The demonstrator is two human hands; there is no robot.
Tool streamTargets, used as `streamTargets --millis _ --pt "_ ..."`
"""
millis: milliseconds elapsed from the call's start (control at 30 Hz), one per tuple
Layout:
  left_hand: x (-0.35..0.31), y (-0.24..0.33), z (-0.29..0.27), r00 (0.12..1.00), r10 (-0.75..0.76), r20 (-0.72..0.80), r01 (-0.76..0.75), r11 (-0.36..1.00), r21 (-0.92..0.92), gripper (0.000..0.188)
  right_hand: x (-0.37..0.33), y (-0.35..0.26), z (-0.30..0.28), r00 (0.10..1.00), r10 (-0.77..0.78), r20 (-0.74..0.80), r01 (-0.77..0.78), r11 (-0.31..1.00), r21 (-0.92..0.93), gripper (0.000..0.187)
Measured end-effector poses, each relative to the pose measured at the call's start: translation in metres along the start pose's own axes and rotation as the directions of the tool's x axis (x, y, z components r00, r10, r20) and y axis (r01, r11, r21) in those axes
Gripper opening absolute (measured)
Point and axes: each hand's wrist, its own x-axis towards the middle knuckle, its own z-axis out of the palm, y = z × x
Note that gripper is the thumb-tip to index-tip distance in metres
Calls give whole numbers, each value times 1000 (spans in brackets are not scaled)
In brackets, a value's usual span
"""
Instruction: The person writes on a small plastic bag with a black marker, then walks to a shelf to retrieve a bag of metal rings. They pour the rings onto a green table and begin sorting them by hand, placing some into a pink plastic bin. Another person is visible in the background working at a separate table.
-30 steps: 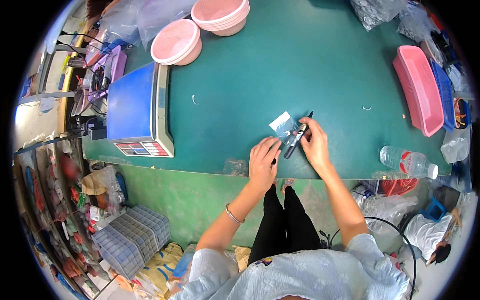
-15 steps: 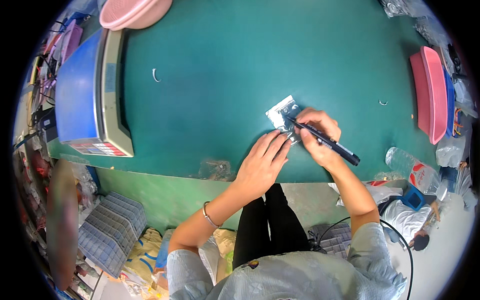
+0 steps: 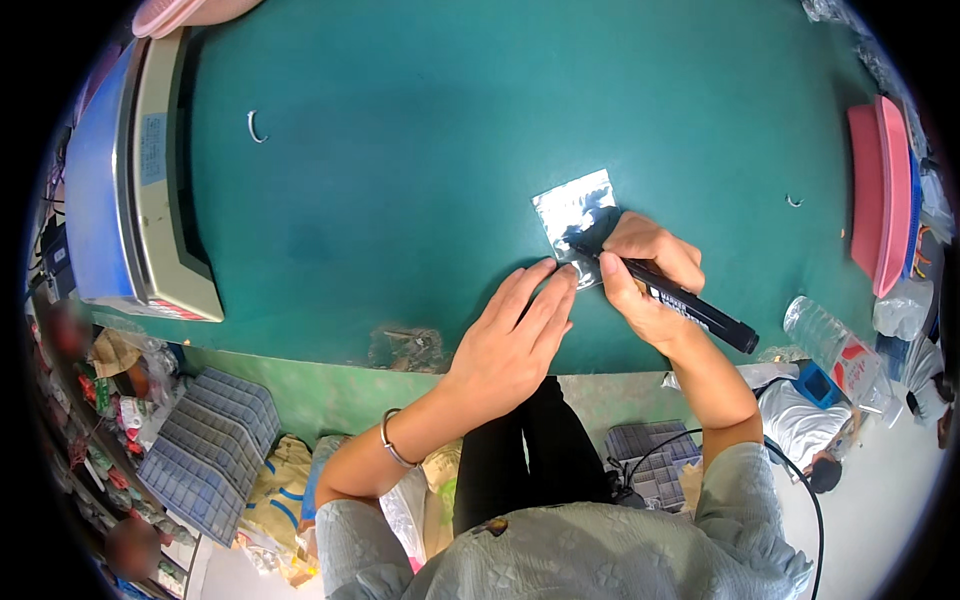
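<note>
A small shiny silver foil bag [image 3: 577, 208] lies flat on the green table. My left hand [image 3: 510, 335] rests with its fingers stretched out, the fingertips on the bag's near edge. In my right hand [image 3: 655, 275] is a thick black marker pen [image 3: 708, 318], slanting with its back end toward the near right. The marker's tip is down at the lower part of the bag, close to my left fingertips. Whether it has left a mark there I cannot make out. My right fingers cover the bag's right edge.
The green table [image 3: 400, 200] holds a blue and beige scale-like device [image 3: 160, 180] at left and a pink basket [image 3: 200, 10] behind it. A pink bin [image 3: 880, 195] and clear plastic bottle [image 3: 835, 350] are at right. Grey crates [image 3: 215, 450] stand below. Another person [image 3: 800, 430] is at lower right.
The view has shifted, so the device sits further left and the pink bin further right. On the bag, the marker tip has moved nearer to my left fingertips. Both hands keep their hold.
</note>
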Motion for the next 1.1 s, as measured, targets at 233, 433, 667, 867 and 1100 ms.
streamTargets --millis 233,433,667,867,1100 --pt "0 -1 4 999 -19 -35 19 1000 -10 45 0 -4 4 997 70 -26 -73 992 -105 16" --pt "-2 -4 4 1000 16 -13 -16 1000 3 40 3 -1 2 997 -44 62 51 991 -120 13" --pt "-3 -6 6 999 34 -26 -33 999 14 42 4 -2 4 1000 -18 0 18 994 -104 13" --pt "-3 -7 7 998 42 -36 -41 999 18 43 5 -2 4 1000 -21 11 22 994 -103 13" --pt "-4 -7 7 999 36 -38 -36 999 10 42 5 -1 5 999 -31 17 32 994 -107 14"
